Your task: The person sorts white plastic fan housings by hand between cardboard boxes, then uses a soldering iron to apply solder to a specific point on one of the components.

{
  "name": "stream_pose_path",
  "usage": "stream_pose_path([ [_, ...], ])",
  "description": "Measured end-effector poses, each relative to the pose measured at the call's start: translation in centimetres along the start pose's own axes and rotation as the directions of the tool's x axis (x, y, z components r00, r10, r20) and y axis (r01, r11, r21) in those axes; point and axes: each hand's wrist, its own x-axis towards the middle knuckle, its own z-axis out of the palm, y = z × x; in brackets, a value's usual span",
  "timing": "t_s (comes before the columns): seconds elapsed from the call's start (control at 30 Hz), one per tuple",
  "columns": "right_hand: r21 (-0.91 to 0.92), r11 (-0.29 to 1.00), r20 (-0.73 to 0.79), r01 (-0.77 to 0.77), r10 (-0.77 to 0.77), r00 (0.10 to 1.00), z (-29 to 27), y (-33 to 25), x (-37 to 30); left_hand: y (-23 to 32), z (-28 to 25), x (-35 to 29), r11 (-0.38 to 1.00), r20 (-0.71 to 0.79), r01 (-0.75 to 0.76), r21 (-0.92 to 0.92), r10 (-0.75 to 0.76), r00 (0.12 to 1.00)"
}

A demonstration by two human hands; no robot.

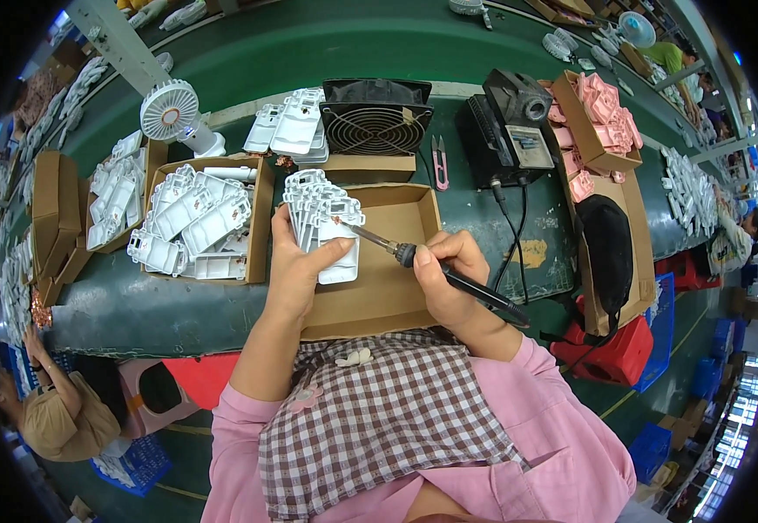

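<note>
My left hand point(299, 261) is closed round a fanned stack of white plastic housings point(320, 206), thumb across the front one. In my right hand point(450, 270) is a soldering iron point(475, 286) with a black handle, held like a pen. Its metal tip reaches left to the upper part of the stack; whether it touches cannot be made out. Both hands are over a shallow cardboard tray point(396, 301). A cardboard box point(261, 228) heaped with more white housings point(196, 213) stands just left of my left hand.
Behind the tray stand a black fan point(377, 122), pink-handled tweezers point(439, 164) and a black soldering station point(508, 131), its cable running near my right hand. A white desk fan point(170, 112) is at the back left. Pink parts point(601, 113) fill a box at right. Another person point(61, 410) sits at left.
</note>
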Motion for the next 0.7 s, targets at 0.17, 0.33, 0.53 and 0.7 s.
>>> stream_pose_path([
  [0.17,-0.032,0.999,0.008,0.017,-0.016,1.000,0.00,-0.15,0.25,0.22,0.16,0.07,1.000,0.003,-0.002,-0.007,0.002,1.000],
  [0.33,-0.050,0.998,0.023,0.034,-0.033,0.999,0.06,-0.32,0.24,0.04,0.00,0.11,1.000,0.003,-0.008,0.003,0.008,1.000],
  [0.53,0.038,0.999,-0.031,-0.030,0.031,0.999,-0.07,-0.19,-0.15,0.08,-0.04,0.01,1.000,0.018,-0.015,0.020,0.014,1.000],
  [0.7,0.036,0.999,-0.017,-0.004,0.005,1.000,0.09,-0.08,0.00,0.23,0.07,-0.09,1.000,0.022,-0.010,0.027,0.010,1.000],
])
